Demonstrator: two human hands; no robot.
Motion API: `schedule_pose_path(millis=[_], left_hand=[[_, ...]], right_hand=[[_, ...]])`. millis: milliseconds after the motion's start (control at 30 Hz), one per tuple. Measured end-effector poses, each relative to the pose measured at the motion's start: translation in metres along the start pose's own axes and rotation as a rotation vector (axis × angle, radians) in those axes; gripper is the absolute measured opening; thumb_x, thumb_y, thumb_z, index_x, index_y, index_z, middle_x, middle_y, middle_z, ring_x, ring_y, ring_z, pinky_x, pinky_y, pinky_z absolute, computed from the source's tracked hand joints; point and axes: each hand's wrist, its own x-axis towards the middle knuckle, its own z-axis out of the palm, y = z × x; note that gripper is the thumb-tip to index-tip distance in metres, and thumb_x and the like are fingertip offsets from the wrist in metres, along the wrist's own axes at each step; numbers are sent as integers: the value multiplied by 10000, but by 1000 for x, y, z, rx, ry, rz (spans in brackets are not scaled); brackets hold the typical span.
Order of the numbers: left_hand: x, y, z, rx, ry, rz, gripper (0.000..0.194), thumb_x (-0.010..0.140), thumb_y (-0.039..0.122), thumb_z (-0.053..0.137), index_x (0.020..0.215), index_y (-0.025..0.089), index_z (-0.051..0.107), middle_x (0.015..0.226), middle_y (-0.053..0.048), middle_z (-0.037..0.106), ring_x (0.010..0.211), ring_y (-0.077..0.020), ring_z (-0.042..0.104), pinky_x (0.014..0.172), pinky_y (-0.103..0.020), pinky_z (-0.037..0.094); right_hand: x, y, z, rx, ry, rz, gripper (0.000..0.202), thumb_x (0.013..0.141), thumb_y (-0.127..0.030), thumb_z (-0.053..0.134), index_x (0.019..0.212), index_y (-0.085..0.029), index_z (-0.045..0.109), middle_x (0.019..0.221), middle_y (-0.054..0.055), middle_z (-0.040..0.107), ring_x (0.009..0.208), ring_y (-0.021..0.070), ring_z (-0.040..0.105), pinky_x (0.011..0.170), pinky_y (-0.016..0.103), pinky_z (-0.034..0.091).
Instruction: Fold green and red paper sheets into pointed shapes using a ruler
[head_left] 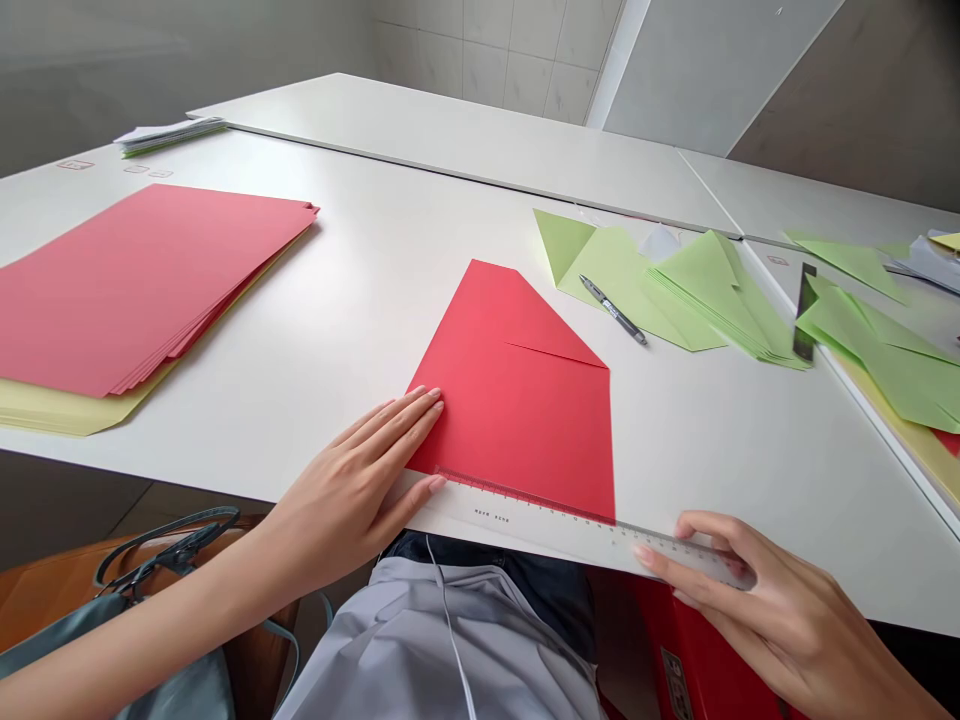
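A folded red sheet of paper [525,420] lies on the white table near its front edge, its top right corner folded over. Along the sheet's lower edge runs a clear plastic ruler [540,500]. My left hand [379,465] lies flat with fingers stretched, the fingertips pressing the sheet's left side and the thumb at the ruler's left end. At the other end, my right hand [757,590] grips the ruler between thumb and fingers, to the right of the sheet.
Stacked red sheets [150,290] over yellow ones [67,410] sit at left. Folded green papers [720,290] and a black pen [613,310] lie at right, with more green papers [892,340] beyond. A thin paper stack [171,135] is at back left. A bag [187,680] rests below.
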Motion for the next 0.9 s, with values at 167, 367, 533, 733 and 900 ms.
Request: schedule_pose_path(millis=[167,367,533,733,900], left_hand=[[1,0,0,15,10,10,640,999,452,425,1545,160,262,1579,-63,323,1457,-238,317,1235,-373,252],[-2,0,1,27,13,0,636,1004,457,407,1546,159,259,1582,-58,313,1461,-237,307,1238,-377,242],[-3,-1,2,43,9,7,654,1001,469,409,1551,161,240,1587,-57,301,1466,-238,295,1240,-379,234],[-2,-1,4,47,14,16,647,1004,465,399,1549,150,248,1592,-52,294,1469,-223,289,1249,-350,201],[-2,0,2,34,20,14,659,995,465,414,1555,167,233,1590,-53,297,1464,-244,298,1243,-379,233]], right_hand=[[-3,-3,2,-11,-43,42,579,957,-57,447,1438,-375,493,1138,104,509,909,125,627,672,214,520],[-5,-2,2,-12,-49,57,600,954,-52,446,1457,-378,464,1147,101,498,919,124,616,675,212,512],[-3,-2,1,-12,-45,33,590,953,-52,452,1458,-357,470,1148,108,494,899,126,616,651,211,505],[-2,-6,-1,-1,-42,76,585,960,-51,451,1441,-381,485,1127,93,504,837,110,597,645,214,494],[-2,-6,1,0,-34,66,585,954,-54,458,1445,-371,486,1128,97,509,858,122,610,648,218,495]])
